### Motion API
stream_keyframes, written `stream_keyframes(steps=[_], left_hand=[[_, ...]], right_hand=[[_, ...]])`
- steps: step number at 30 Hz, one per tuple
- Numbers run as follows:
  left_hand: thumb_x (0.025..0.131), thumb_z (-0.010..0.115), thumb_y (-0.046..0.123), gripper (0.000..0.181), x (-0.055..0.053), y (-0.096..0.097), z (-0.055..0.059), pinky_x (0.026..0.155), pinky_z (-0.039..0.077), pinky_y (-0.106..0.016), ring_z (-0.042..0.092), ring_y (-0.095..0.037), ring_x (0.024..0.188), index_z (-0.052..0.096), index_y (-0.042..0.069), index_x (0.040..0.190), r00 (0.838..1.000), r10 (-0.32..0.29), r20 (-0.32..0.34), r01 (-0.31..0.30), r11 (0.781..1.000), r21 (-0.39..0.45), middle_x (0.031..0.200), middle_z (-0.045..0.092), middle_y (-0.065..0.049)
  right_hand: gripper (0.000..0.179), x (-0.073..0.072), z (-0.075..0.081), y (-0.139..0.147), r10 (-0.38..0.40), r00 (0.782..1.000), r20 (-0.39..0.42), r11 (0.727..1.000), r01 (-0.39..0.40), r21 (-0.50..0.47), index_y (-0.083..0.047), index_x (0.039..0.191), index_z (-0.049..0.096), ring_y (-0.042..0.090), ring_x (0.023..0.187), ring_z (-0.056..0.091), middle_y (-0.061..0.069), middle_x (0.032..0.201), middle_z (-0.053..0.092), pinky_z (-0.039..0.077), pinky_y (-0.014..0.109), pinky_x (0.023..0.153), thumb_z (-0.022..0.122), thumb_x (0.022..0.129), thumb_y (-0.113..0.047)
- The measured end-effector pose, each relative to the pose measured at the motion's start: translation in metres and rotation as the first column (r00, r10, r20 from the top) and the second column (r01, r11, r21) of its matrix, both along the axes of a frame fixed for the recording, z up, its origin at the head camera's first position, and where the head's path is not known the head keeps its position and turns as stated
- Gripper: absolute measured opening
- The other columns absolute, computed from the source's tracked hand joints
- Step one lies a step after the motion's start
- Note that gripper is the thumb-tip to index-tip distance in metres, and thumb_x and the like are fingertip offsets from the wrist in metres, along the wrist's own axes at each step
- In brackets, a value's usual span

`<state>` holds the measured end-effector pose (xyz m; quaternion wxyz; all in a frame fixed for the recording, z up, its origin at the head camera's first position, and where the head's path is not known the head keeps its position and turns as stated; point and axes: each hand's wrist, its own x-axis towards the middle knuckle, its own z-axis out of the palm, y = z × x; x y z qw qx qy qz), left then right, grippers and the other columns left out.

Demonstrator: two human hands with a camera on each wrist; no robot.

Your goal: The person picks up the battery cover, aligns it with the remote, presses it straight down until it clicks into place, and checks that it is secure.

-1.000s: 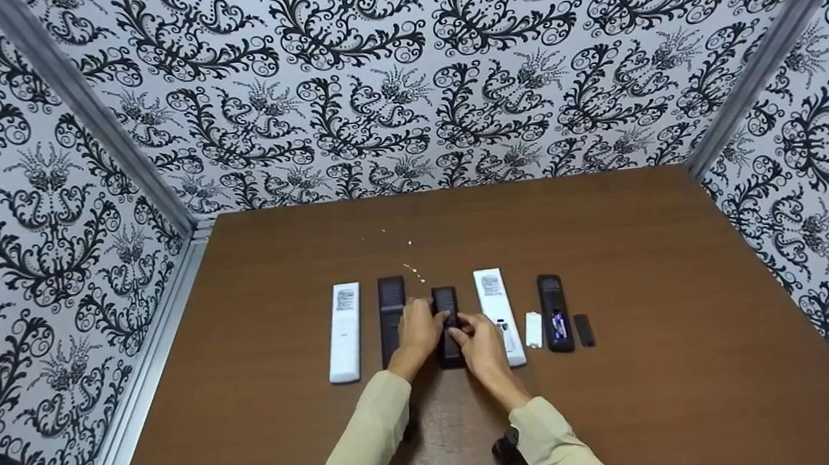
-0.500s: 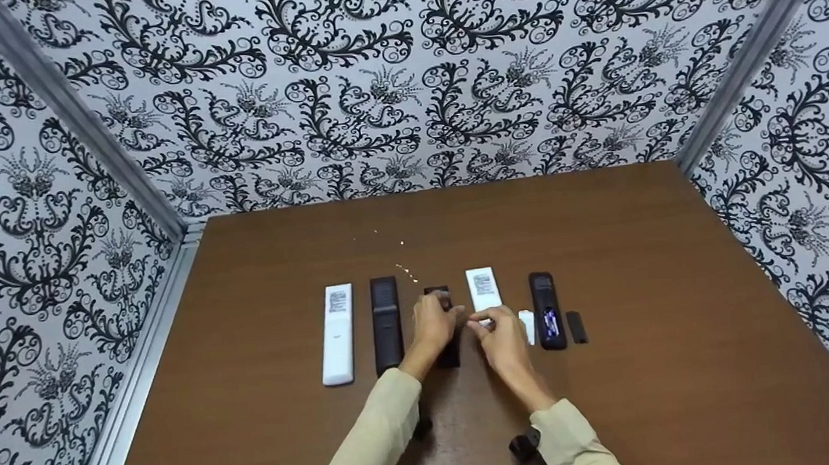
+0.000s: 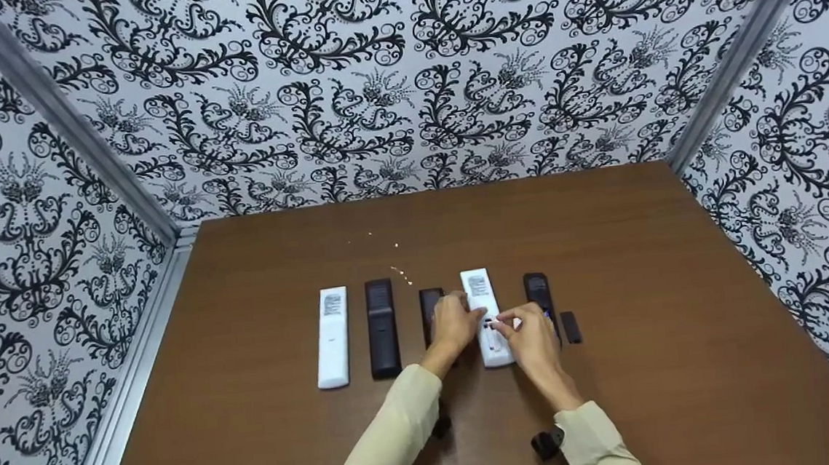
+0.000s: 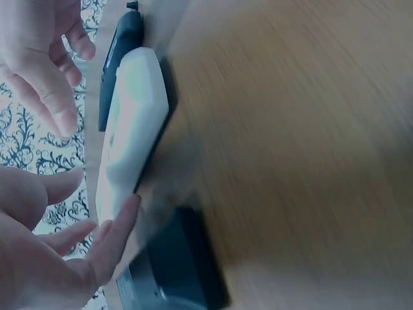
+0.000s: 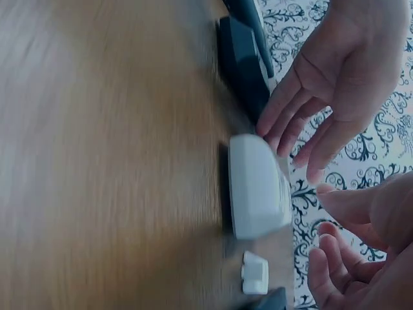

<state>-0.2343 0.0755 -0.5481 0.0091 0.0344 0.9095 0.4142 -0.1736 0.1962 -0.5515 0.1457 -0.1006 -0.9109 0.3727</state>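
My left hand [image 3: 456, 321] reaches across a black remote control [image 3: 431, 306] to the left side of a white remote control [image 3: 480, 295]. In the left wrist view its fingers are extended, one fingertip at the white remote's edge. Over that remote's uncovered battery compartment is my right hand [image 3: 537, 337], thumb and forefinger close together. The right wrist view shows its other fingers loosely bent, and nothing held is visible. The white battery cover [image 5: 255, 274] lies beside the white remote, hidden behind the right hand in the head view.
Left of the hands lie another white remote control [image 3: 333, 337] and a dark remote control [image 3: 383, 337]. To the right are a black remote control [image 3: 537, 289] and a dark battery cover [image 3: 571, 327]. White specks [image 3: 401, 272] dot the brown table [image 3: 268, 432]; patterned walls surround it.
Both hands have moved right, away from the middle black remote to the white remote beside it. The remotes stay in place while the head view shifts slightly.
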Motion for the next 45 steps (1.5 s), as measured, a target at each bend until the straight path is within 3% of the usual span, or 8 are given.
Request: stream_keyframes(steps=[6,13,17,25,30,34,39,45], left_hand=[[0.079,0.086,0.026,0.055,0.005,0.021,0.005,0.084,0.057,-0.043,0.066,-0.031,0.099,0.063,-0.004,0.119,0.991,0.067,0.114,-0.061,0.996,-0.06,0.109,0.064,-0.02],[0.07,0.093,0.025,0.087,0.011,0.037,0.002,0.097,0.053,-0.05,0.056,-0.044,0.122,0.048,-0.007,0.138,0.975,0.144,0.167,-0.131,0.987,-0.091,0.132,0.051,-0.032],[0.069,0.093,0.022,0.088,0.013,0.04,0.001,0.095,0.054,-0.049,0.055,-0.045,0.121,0.047,-0.006,0.138,0.973,0.156,0.169,-0.142,0.986,-0.09,0.132,0.049,-0.032],[0.069,0.093,0.02,0.087,0.012,0.041,-0.002,0.095,0.053,-0.048,0.056,-0.042,0.118,0.044,-0.003,0.137,0.973,0.15,0.178,-0.147,0.989,-0.026,0.126,0.049,-0.028],[0.072,0.092,0.022,0.082,0.009,0.037,-0.004,0.09,0.054,-0.044,0.061,-0.033,0.103,0.044,-0.002,0.134,0.972,0.12,0.2,-0.127,0.992,0.019,0.119,0.052,-0.024],[0.085,0.08,0.026,0.061,0.003,0.031,-0.005,0.093,0.054,-0.044,0.063,-0.034,0.104,0.05,-0.005,0.127,0.978,0.095,0.185,-0.104,0.994,0.043,0.115,0.059,-0.025],[0.093,0.07,0.018,0.026,-0.004,0.02,-0.007,0.085,0.056,-0.04,0.068,-0.033,0.096,0.066,-0.006,0.101,0.99,0.07,0.126,-0.077,0.996,0.05,0.095,0.07,-0.02],[0.09,0.074,0.016,0.022,-0.009,0.008,-0.009,0.075,0.058,-0.03,0.07,-0.023,0.084,0.074,-0.002,0.101,0.984,0.029,0.175,-0.055,0.988,0.141,0.09,0.076,-0.014]], right_hand=[[0.012,0.005,-0.002,0.015,-0.012,0.996,0.091,0.999,0.008,0.053,-0.008,0.093,0.079,0.037,0.106,0.064,0.015,0.107,0.066,0.051,0.052,0.086,0.081,0.081,-0.008],[0.016,0.008,-0.002,0.024,-0.023,0.983,0.183,0.996,0.007,0.086,-0.005,0.097,0.076,0.042,0.107,0.061,0.022,0.11,0.062,0.052,0.055,0.085,0.081,0.082,-0.007],[0.017,0.009,-0.005,0.026,-0.031,0.98,0.194,0.995,0.012,0.097,-0.004,0.096,0.076,0.042,0.106,0.06,0.023,0.109,0.062,0.052,0.055,0.083,0.081,0.081,-0.006],[0.014,0.011,-0.011,0.028,-0.028,0.988,0.154,0.991,0.007,0.135,-0.004,0.091,0.076,0.043,0.103,0.061,0.022,0.102,0.062,0.053,0.054,0.083,0.083,0.078,-0.006],[0.006,0.012,-0.013,0.028,-0.029,0.988,0.153,0.991,0.008,0.137,-0.007,0.081,0.077,0.043,0.101,0.061,0.022,0.102,0.063,0.053,0.055,0.081,0.082,0.079,-0.007],[0.006,0.012,-0.013,0.028,-0.028,0.991,0.132,0.991,0.01,0.135,-0.009,0.078,0.076,0.04,0.099,0.061,0.019,0.099,0.062,0.052,0.054,0.08,0.082,0.08,-0.009],[0.006,0.012,-0.014,0.024,0.005,0.993,0.116,0.993,-0.018,0.115,-0.009,0.081,0.074,0.034,0.1,0.062,0.014,0.103,0.062,0.051,0.05,0.082,0.078,0.086,-0.012],[0.005,0.011,-0.016,0.02,0.047,0.999,-0.005,0.997,-0.047,0.06,-0.005,0.084,0.072,0.026,0.089,0.067,0.013,0.106,0.067,0.053,0.039,0.079,0.076,0.086,-0.006]])
